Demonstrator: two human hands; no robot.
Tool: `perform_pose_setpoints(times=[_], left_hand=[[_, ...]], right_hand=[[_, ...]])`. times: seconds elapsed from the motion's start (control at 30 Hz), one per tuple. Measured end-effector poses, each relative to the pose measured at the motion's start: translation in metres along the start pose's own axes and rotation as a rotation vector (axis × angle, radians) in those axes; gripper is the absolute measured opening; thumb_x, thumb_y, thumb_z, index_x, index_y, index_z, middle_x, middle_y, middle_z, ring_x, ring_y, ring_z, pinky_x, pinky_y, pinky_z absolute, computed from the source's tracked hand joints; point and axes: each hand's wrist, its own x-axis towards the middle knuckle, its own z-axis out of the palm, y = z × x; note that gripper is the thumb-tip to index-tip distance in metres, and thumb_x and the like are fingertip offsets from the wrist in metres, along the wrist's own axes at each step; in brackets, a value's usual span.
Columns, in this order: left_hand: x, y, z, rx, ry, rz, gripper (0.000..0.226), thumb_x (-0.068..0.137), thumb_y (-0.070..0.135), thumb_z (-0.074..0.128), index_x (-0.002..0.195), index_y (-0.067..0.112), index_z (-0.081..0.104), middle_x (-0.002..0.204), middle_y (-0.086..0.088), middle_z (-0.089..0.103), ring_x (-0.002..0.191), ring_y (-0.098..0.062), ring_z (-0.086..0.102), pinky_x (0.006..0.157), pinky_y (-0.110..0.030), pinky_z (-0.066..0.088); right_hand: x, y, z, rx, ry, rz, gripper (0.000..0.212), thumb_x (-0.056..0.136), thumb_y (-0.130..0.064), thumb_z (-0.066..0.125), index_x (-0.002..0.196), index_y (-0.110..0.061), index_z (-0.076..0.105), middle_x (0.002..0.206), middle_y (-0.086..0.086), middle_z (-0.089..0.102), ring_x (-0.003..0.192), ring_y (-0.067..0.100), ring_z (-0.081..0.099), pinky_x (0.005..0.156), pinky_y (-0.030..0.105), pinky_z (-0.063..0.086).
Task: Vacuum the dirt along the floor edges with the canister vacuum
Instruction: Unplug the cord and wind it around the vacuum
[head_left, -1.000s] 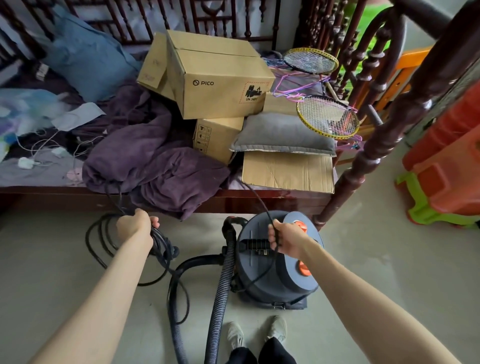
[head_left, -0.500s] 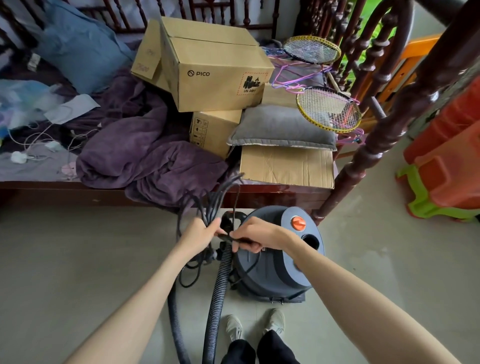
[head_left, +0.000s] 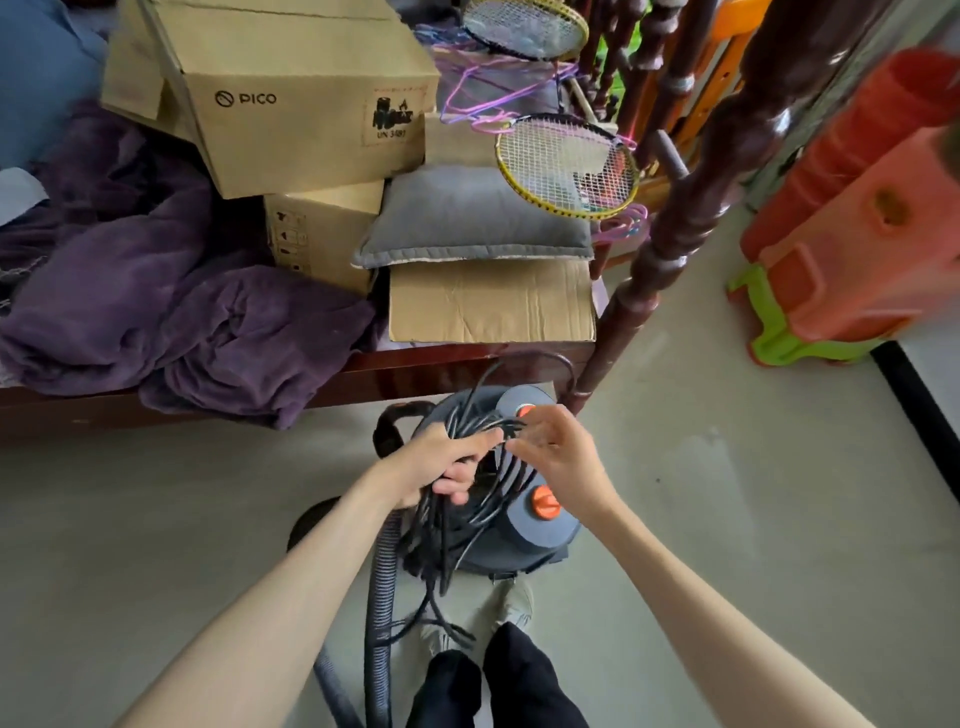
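The grey-blue canister vacuum (head_left: 535, 530) with orange knobs stands on the floor just in front of the bed frame. Its ribbed grey hose (head_left: 382, 582) runs down past my feet. My left hand (head_left: 441, 462) grips a bundle of looped black power cord (head_left: 457, 525) above the canister. My right hand (head_left: 558, 457) is right beside it, fingers spread and loosely bent, touching the cord loops near the top; whether it pinches a strand is not clear. Part of the canister is hidden behind the hands and the cord.
A dark wooden bed (head_left: 426, 369) carries a purple blanket (head_left: 171, 312), cardboard boxes (head_left: 291, 98), a grey cushion (head_left: 478, 223) and badminton rackets (head_left: 566, 166). A turned bedpost (head_left: 691, 208) rises at the right. Orange and green plastic stools (head_left: 857, 234) stand far right. Bare floor (head_left: 753, 493) lies on both sides.
My left hand has brought the cord loops from the left over to the canister. Both hands now meet above it, and the view has moved closer and lower.
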Motion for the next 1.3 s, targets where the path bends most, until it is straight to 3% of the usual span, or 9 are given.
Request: perform_pose_setpoints(times=[0.1, 0.23, 0.4, 0.53, 0.67, 0.8, 0.87, 1.1, 1.3], left_hand=[[0.028, 0.005, 0.012, -0.018, -0.113, -0.062, 0.040, 0.084, 0.036, 0.061, 0.059, 0.014, 0.039, 0.038, 0.006, 0.022, 0.030, -0.007, 0.019, 0.040, -0.021, 0.024], [0.073, 0.003, 0.021, -0.015, -0.290, -0.167, 0.037, 0.082, 0.035, 0.060, 0.061, 0.012, 0.040, 0.035, 0.006, 0.022, 0.027, -0.006, 0.019, 0.038, -0.018, 0.023], [0.128, -0.008, 0.020, -0.043, -0.359, -0.294, 0.034, 0.083, 0.038, 0.052, 0.065, 0.012, 0.039, 0.033, 0.008, 0.023, 0.026, -0.003, 0.020, 0.038, -0.018, 0.020], [0.169, -0.024, 0.007, -0.089, -0.266, -0.349, 0.033, 0.081, 0.038, 0.056, 0.066, 0.012, 0.040, 0.037, 0.008, 0.025, 0.028, -0.003, 0.021, 0.037, -0.016, 0.028], [0.185, -0.033, -0.012, 0.049, -0.082, -0.285, 0.022, 0.089, 0.019, 0.063, 0.071, 0.013, 0.051, 0.046, 0.003, 0.032, 0.035, -0.009, 0.027, 0.046, -0.022, 0.041], [0.190, -0.047, -0.016, 0.566, 0.239, -0.065, 0.027, 0.082, 0.031, 0.072, 0.088, 0.013, 0.053, 0.062, -0.002, 0.058, 0.049, -0.018, 0.056, 0.058, -0.028, 0.047], [0.192, -0.058, -0.015, 0.884, 0.357, -0.023, 0.045, 0.084, 0.046, 0.065, 0.114, 0.017, 0.049, 0.102, -0.003, 0.064, 0.091, -0.022, 0.064, 0.074, -0.033, 0.048], [0.201, -0.091, -0.027, 1.313, 0.331, 0.285, 0.082, 0.088, 0.059, 0.022, 0.150, 0.005, 0.016, 0.157, -0.009, 0.017, 0.146, -0.020, 0.011, 0.118, -0.037, 0.017], [0.210, -0.096, -0.029, 1.399, 0.199, 0.354, 0.085, 0.083, 0.060, 0.003, 0.150, 0.008, -0.002, 0.153, 0.005, -0.014, 0.137, -0.003, -0.024, 0.109, -0.017, -0.017]], right_hand=[[-0.002, 0.027, -0.021, -0.151, 0.144, -0.129, 0.047, 0.079, -0.019, 0.080, 0.107, -0.038, 0.049, 0.106, -0.012, 0.053, 0.103, 0.015, 0.054, 0.092, 0.029, 0.045], [0.006, 0.065, -0.046, -0.385, 0.107, -0.257, 0.081, 0.080, -0.049, 0.063, 0.148, -0.016, 0.034, 0.151, 0.010, 0.032, 0.141, 0.020, 0.023, 0.114, 0.030, 0.021], [0.031, 0.105, -0.044, -0.507, -0.006, -0.205, 0.072, 0.088, -0.050, 0.048, 0.149, -0.014, 0.032, 0.152, 0.008, 0.037, 0.144, 0.019, 0.020, 0.118, 0.035, 0.020], [0.056, 0.135, -0.032, -0.545, -0.064, -0.077, 0.056, 0.095, -0.022, 0.058, 0.145, -0.007, 0.040, 0.144, 0.012, 0.047, 0.134, 0.029, 0.040, 0.111, 0.033, 0.030], [0.075, 0.155, -0.010, -0.626, -0.063, -0.078, 0.059, 0.094, -0.038, 0.041, 0.142, -0.005, 0.045, 0.131, 0.014, 0.056, 0.119, 0.034, 0.053, 0.100, 0.041, 0.043], [0.081, 0.173, 0.012, -0.747, 0.019, -0.093, 0.055, 0.091, -0.034, 0.038, 0.134, -0.003, 0.054, 0.128, 0.016, 0.061, 0.118, 0.037, 0.059, 0.093, 0.053, 0.051], [0.082, 0.179, 0.018, -0.826, 0.084, -0.116, 0.054, 0.091, -0.034, 0.039, 0.133, -0.005, 0.056, 0.130, 0.013, 0.061, 0.120, 0.034, 0.059, 0.095, 0.053, 0.050], [0.076, 0.183, 0.054, -0.890, 0.266, 0.037, 0.056, 0.093, -0.032, 0.034, 0.143, -0.009, 0.044, 0.146, 0.013, 0.047, 0.137, 0.028, 0.044, 0.113, 0.050, 0.015], [0.066, 0.201, 0.067, -0.851, 0.346, 0.092, 0.061, 0.091, -0.039, 0.038, 0.146, -0.012, 0.033, 0.152, 0.013, 0.039, 0.142, 0.025, 0.028, 0.113, 0.051, 0.018]])
